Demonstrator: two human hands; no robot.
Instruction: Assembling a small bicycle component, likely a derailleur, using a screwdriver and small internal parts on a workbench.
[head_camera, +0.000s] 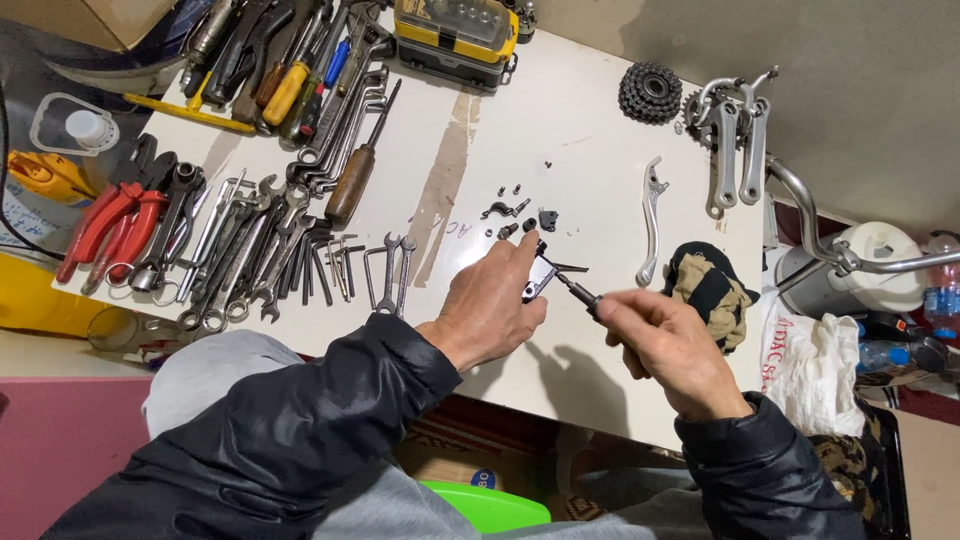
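Left hand (490, 305) pinches a small metal brake part (540, 277); right hand (668, 345) grips a screwdriver (578, 291) against it. Part judged rigid, light, slippery; hold its flat sides.

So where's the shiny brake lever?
The brake lever lies on the white table, right of the small black parts, beside the glove.

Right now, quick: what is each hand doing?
Left hand: closed on a small metal part, pinched in its fingertips.
Right hand: closed on a dark-handled tool, tip at the part.
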